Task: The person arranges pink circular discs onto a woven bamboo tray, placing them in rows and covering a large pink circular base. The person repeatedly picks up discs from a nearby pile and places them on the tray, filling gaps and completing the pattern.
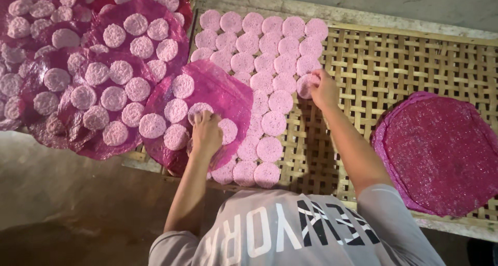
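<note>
My left hand [206,135] rests on a magenta plastic sheet [228,92], its fingers closed on a pale pink round disc [199,110] there. That sheet carries several more discs, such as a neighbouring disc [176,110]. My right hand [324,88] reaches out over the woven bamboo tray [394,69] and pinches another pink disc [306,85] at the right edge of the rows of discs [264,53] laid directly on the tray.
More magenta sheets covered with discs [98,69] overlap to the left. A bare stack of magenta round sheets [441,152] lies on the tray at the right. Grey concrete floor [67,193] runs along the near side. My grey shirt fills the bottom.
</note>
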